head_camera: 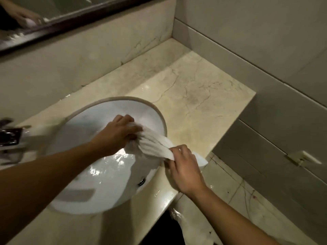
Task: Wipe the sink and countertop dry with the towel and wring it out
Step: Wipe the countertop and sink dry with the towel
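- Marble counter [194, 89], cream with dark veins, runs from the lower left to the right-hand corner. It shines wet along the front edge and behind the basin.
- Pale wall [265, 32] panels close off the right side, and a marble upstand backs the counter.
- White oval sink [99, 121] is set into the counter at the left. Wet glare lies across its near half.
- Dark-framed mirror [70, 7] hangs at the top left. It reflects an arm and a bit of white cloth.
- Tiled floor [247, 200] shows at the lower right, below the counter's end.
- White towel [155, 144] is pulled taut between the two hands. It hangs over the sink's right side and is bunched into lengthwise ridges.
- Left hand [118, 133] is over the basin, with its fingers curled tight round the towel's far end.
- Right hand [184, 167] is at the sink's near right rim and grips the other end in its closed fingers. A short tail of cloth pokes out beyond it, over the counter's edge.
- Chrome tap [10, 137] sits at the far left edge, blurred.
- Small metal drain [141, 181] shows in the sink wall just left of the right wrist.
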Demonstrator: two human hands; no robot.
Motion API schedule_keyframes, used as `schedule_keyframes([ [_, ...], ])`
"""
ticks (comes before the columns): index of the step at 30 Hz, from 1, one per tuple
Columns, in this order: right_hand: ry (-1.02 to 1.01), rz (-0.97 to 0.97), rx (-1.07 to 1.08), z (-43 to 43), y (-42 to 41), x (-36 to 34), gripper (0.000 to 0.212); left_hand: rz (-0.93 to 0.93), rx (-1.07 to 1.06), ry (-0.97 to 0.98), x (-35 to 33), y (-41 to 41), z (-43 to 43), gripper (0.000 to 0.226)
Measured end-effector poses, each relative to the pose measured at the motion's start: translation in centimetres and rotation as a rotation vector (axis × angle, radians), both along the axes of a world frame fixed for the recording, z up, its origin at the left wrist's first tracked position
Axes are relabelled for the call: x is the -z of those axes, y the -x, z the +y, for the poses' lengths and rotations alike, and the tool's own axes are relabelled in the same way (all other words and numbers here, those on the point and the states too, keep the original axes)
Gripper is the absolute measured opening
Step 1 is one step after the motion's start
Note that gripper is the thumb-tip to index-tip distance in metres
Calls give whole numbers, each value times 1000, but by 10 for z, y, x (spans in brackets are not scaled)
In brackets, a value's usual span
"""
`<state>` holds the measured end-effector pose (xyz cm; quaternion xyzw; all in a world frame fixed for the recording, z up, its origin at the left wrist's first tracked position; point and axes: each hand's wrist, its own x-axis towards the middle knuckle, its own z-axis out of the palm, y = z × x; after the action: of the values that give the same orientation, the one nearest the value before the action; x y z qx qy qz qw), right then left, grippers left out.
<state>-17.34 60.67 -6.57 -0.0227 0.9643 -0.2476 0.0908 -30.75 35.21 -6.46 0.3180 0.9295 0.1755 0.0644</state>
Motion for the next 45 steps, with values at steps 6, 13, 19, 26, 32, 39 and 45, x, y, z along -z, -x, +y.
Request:
schedule_keyframes([
  [6,178,52,-192,12,-8,-25,41,33,-144,-13,-31,-72,-36,43],
  [13,86,115,-634,-41,-26,-39,34,58,-350,85,-47,-181,-120,42],
  [19,51,132,-776,-134,-82,-38,39,89,-576,140,-48,-296,-195,54],
  [26,107,8,-822,-293,-210,-32,28,94,-879,225,-22,-389,-290,48],
  [32,57,-93,-908,-366,-271,-17,53,113,-1322,-161,-13,-397,-329,43],
  [39,85,74,-1011,-376,-287,22,57,-87,-1398,64,17,-375,-337,83],
  [45,203,-3,-996,-413,-310,20,51,-91,-1165,40,13,-383,-379,73],
])
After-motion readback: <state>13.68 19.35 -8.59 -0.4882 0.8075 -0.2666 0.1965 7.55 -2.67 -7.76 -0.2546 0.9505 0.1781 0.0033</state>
